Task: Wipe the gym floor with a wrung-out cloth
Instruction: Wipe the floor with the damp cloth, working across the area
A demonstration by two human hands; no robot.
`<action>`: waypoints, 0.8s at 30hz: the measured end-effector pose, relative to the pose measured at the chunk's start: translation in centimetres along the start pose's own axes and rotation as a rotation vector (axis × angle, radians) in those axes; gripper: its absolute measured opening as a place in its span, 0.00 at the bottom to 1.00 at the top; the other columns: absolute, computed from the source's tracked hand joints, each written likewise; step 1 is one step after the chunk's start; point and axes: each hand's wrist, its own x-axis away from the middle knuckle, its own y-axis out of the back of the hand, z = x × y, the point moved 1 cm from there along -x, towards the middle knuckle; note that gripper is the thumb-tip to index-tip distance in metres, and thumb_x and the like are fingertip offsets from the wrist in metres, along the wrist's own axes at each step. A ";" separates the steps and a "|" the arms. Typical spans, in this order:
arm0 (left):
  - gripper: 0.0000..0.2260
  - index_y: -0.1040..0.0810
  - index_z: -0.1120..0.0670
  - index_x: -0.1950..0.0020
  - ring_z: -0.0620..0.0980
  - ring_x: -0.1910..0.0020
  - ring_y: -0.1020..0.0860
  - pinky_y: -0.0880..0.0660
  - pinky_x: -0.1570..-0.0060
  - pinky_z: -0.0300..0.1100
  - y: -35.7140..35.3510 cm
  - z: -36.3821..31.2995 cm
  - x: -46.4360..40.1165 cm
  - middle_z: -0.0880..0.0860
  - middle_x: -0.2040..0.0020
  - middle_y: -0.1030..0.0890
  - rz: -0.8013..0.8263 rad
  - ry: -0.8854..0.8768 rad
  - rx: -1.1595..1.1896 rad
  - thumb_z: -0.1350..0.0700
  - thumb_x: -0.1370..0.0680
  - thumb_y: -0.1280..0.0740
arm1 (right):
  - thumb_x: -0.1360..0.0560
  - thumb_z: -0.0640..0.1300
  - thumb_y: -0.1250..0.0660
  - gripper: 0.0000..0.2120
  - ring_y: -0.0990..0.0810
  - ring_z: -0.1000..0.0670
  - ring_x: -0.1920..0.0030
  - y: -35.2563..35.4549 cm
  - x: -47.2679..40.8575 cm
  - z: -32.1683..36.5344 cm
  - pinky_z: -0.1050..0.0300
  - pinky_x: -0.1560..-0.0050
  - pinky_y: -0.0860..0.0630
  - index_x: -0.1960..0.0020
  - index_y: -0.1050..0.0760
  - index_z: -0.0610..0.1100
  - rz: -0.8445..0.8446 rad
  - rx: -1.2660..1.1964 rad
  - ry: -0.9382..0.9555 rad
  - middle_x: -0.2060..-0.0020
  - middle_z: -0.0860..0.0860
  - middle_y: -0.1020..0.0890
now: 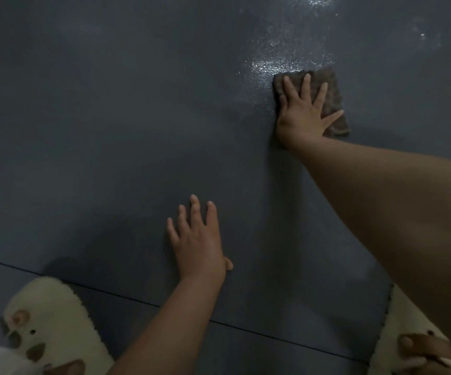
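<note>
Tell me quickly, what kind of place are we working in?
Probably an indoor gym or exercise room: the dark matte floor looks like rubber matting, with a seam between sheets. A wet sheen lies beside the cloth. Little else shows.

The right hand [304,115] hides much of the cloth [335,104]; both slippers [48,318] are cropped.
</note>
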 end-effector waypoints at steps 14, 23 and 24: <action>0.50 0.60 0.49 0.23 0.58 0.24 0.57 0.61 0.28 0.57 0.2 1.4 -0.2 0.54 0.23 0.63 -0.013 -0.093 -0.041 0.37 0.32 0.30 | 0.18 0.56 0.55 0.22 0.62 0.46 0.24 -6.6 8.3 9.9 0.34 0.30 0.64 0.25 0.52 0.63 0.237 0.410 1.001 0.23 0.55 0.56; 0.44 0.57 0.46 0.23 0.57 0.24 0.53 0.54 0.27 0.54 2.9 7.6 -2.3 0.55 0.23 0.57 -0.118 0.068 0.023 0.36 0.29 0.34 | 0.19 0.58 0.52 0.23 0.58 0.47 0.23 -2.9 1.2 8.3 0.37 0.28 0.60 0.24 0.49 0.60 0.058 0.283 0.604 0.23 0.52 0.54; 0.46 0.59 0.47 0.23 0.59 0.24 0.54 0.54 0.27 0.56 2.9 8.3 -2.4 0.57 0.23 0.58 -0.079 0.144 0.033 0.36 0.29 0.33 | 0.19 0.57 0.53 0.24 0.59 0.47 0.23 -2.7 0.7 8.3 0.35 0.29 0.60 0.24 0.51 0.59 0.035 0.244 0.505 0.23 0.51 0.54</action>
